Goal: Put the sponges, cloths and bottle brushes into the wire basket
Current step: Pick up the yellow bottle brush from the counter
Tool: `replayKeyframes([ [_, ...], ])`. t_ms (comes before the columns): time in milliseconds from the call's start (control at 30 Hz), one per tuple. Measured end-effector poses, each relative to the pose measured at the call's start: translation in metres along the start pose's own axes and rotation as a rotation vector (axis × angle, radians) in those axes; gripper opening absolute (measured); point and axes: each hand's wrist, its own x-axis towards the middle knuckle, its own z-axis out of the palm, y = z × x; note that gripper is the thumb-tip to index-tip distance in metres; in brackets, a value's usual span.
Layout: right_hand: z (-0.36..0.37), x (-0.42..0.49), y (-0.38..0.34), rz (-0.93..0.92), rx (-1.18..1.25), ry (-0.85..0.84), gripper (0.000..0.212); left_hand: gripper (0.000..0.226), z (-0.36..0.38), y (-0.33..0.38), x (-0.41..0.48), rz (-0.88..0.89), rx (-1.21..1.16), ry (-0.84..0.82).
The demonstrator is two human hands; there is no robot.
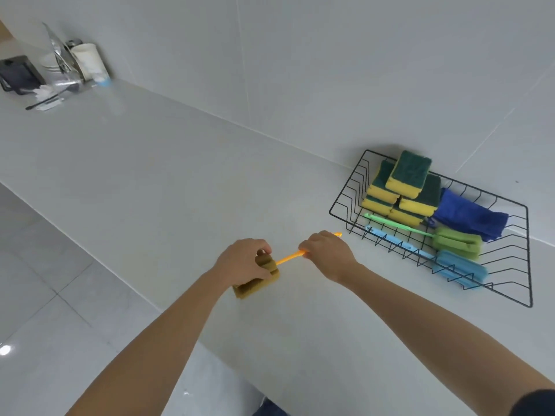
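Note:
An orange bottle brush (288,258) lies over the white counter just left of the black wire basket (342,202). My left hand (244,261) grips its mustard sponge head (255,283). My right hand (329,253) is closed around its thin handle, whose tip pokes out toward the basket. Inside the basket sit several yellow-green sponges (408,178) stacked at the back, a folded blue cloth (470,214), a green bottle brush (456,240) and a blue bottle brush (461,267).
The counter (150,163) meets a tiled wall behind the basket. At its far left end stand a white cup (88,60), shiny utensils and a dark holder (18,75). The counter's front edge drops to a tiled floor (45,310) on the left.

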Motion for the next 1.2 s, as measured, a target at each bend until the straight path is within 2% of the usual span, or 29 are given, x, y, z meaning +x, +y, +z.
replayKeyframes([
  [233, -0.061, -0.032, 0.014, 0.108, -0.028, 0.164, 0.026, 0.035, -0.058, 0.054, 0.018, 0.251, 0.173, 0.036],
  [467, -0.101, -0.075, 0.07, 0.335, -0.073, 0.276, 0.027, 0.035, -0.057, 0.142, 0.054, 0.503, 0.257, 0.05],
  [667, -0.101, -0.105, 0.126, 0.568, -0.055, 0.201, 0.028, 0.034, -0.015, 0.203, 0.093, 0.648, 0.277, -0.027],
  [833, -0.085, -0.107, 0.158, 0.679, -0.022, 0.099, 0.029, 0.03, 0.018, 0.224, 0.127, 0.657, 0.286, -0.109],
  [1000, -0.066, -0.089, 0.18, 0.712, 0.0, 0.025, 0.026, 0.029, 0.042, 0.223, 0.157, 0.648, 0.327, -0.137],
  [1200, -0.043, -0.066, 0.194, 0.665, -0.01, -0.063, 0.024, 0.027, 0.055, 0.211, 0.183, 0.61, 0.397, -0.16],
])
